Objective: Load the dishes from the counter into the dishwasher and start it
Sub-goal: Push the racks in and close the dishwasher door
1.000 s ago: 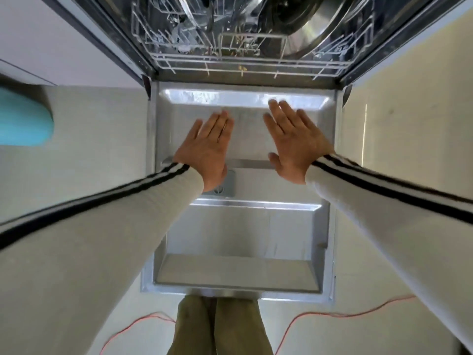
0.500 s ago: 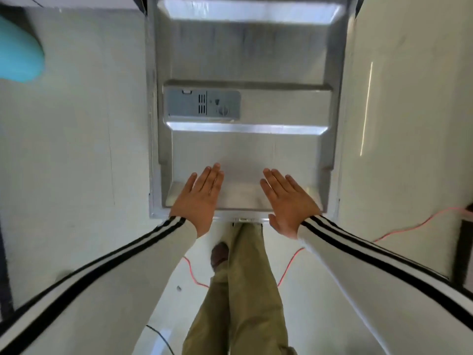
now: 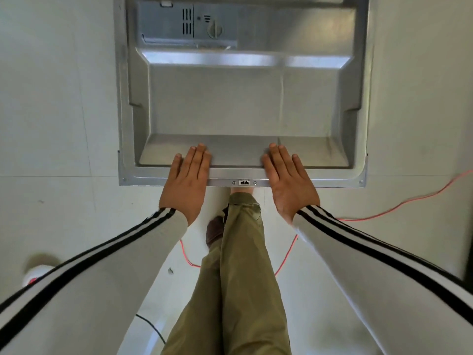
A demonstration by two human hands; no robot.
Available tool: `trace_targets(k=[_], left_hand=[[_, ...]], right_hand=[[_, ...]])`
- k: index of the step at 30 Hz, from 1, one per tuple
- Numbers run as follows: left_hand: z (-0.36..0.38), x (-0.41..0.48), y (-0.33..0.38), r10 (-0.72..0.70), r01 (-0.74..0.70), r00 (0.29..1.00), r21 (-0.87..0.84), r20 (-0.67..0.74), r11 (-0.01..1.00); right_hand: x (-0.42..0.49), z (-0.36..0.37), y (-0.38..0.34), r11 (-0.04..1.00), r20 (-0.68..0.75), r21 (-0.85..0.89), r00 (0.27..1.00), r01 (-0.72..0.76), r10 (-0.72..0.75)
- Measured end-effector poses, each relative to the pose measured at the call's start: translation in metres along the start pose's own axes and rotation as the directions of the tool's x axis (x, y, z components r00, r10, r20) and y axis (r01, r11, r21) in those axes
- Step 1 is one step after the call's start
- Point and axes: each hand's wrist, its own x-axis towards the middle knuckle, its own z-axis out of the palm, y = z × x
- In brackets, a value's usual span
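The dishwasher door [image 3: 243, 103] hangs open and flat below me, its steel inner face up. A grey detergent dispenser [image 3: 189, 24] sits on the door's far part. My left hand [image 3: 186, 185] lies flat over the door's near edge, fingers straight and together, left of the latch [image 3: 244, 182]. My right hand [image 3: 289, 183] lies flat over the same edge to the right of the latch. Neither hand holds anything. The racks and dishes are out of view.
My legs in khaki trousers [image 3: 240, 278] stand right under the door's near edge. A red cable [image 3: 399, 203] runs across the pale floor to the right, a black cable [image 3: 153, 326] lies at the lower left. A white and red object [image 3: 35, 275] sits blurred at the far left.
Both flat hands have drawn back from the middle of the door to its near edge. The view has tilted down, so the racks and the teal object have left the frame.
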Motion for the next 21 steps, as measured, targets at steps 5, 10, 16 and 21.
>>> trace_targets(k=[5, 10, 16, 21], left_hand=[[0.000, 0.014, -0.003, 0.008, -0.001, 0.996, 0.068, -0.093, 0.998], [-0.006, 0.004, -0.012, 0.032, -0.016, 0.996, 0.183, -0.085, 0.983], [-0.027, -0.014, -0.020, 0.094, -0.060, 0.986, 0.230, -0.140, 0.971], [-0.062, -0.033, -0.018, 0.137, -0.099, 0.980, 0.244, -0.145, 0.965]], right_hand=[[0.011, -0.002, 0.006, 0.999, -0.049, -0.042, 0.999, -0.012, 0.010], [-0.003, -0.012, 0.008, 1.000, -0.010, -0.019, 1.000, 0.009, -0.009], [-0.022, -0.034, 0.009, 1.000, 0.044, -0.009, 0.999, 0.019, -0.018], [-0.047, -0.077, 0.006, 0.998, 0.055, -0.056, 0.998, 0.043, -0.040]])
